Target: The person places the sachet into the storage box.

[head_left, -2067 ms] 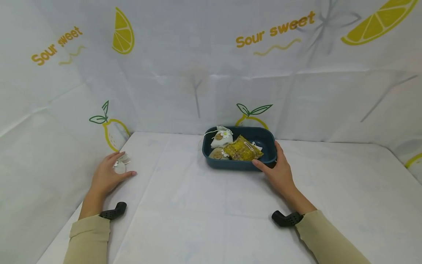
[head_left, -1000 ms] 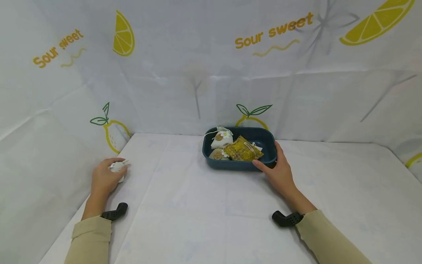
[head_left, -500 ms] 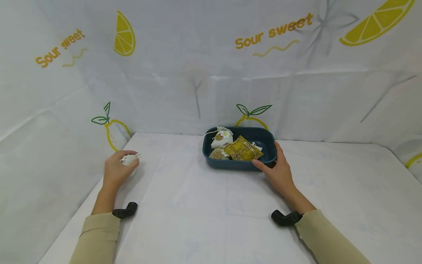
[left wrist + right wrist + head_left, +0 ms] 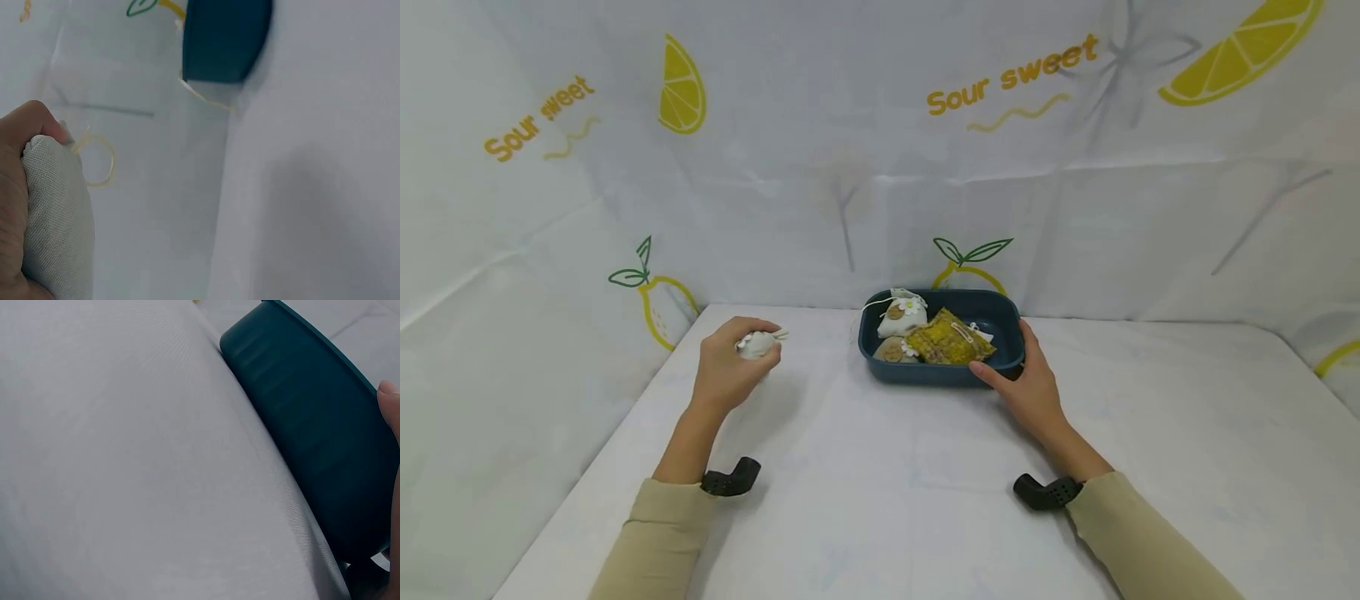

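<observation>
My left hand [image 4: 730, 362] grips a small white cloth sachet [image 4: 757, 344] with a drawstring, held above the table and left of the basin. In the left wrist view the woven sachet [image 4: 59, 219] bulges between fingers and thumb, its cord loop dangling. My right hand [image 4: 1030, 387] holds the right end of a dark teal plastic basin [image 4: 940, 375], thumb over the front rim and fingers around the side. Inside the basin lie a white sachet [image 4: 904, 315] with a daisy, a beige sachet [image 4: 891, 350] and a yellow-green patterned pouch [image 4: 951, 340]. A white bit shows behind the pouch.
White cloth covers the table [image 4: 865, 483]. Behind it hangs a white sheet [image 4: 775, 225] printed with lemons and lettering. A thin cord hangs over the basin's left rim. Each wrist wears a black camera band [image 4: 733, 477].
My left hand closed round the sachet at the far left, lifted it and carried it right toward the basin. My right hand stays on the basin, which has not moved.
</observation>
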Available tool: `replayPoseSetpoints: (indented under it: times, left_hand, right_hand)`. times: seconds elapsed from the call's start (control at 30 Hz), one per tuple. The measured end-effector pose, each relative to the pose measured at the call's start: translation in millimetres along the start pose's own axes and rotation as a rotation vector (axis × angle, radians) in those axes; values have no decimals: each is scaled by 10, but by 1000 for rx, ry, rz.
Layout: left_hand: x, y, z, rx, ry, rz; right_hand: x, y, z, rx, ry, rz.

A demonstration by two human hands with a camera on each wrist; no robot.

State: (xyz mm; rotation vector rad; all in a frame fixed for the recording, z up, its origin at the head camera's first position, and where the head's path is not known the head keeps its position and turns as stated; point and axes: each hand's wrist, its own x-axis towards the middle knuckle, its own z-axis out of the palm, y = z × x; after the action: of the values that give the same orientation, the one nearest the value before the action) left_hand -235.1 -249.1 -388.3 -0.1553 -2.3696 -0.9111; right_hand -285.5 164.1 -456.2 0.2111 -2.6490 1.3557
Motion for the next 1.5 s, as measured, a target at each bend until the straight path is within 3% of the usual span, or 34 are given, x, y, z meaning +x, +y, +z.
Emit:
replayPoseSetpoints:
  times: [0.27,0.6,0.77,1.0,1.23,1.37,1.5]
  left_hand:
    - [271,449,263,-98,-43,84]
    - [495,859,769,-154,-115,187]
    - [578,1132,975,-204,-108,256]
    - [572,1440,1136,-287,-50,302]
    - [597,1555,1308,-317,-24,348]
    - [610,1498,1473,-286,-43,376]
    - [593,1434,1677,-236,-85,335]
  right_hand:
    - [7,19,-10,1,0,6]
    - [-8,33,1,9,3,16]
    - [-2,39,0,11,18,7]
    - [20,29,24,22,18,5]
    - [15,12,41,20,24,1]
    - [9,11,41,18,30,4]
    - [3,12,26,14,35,7]
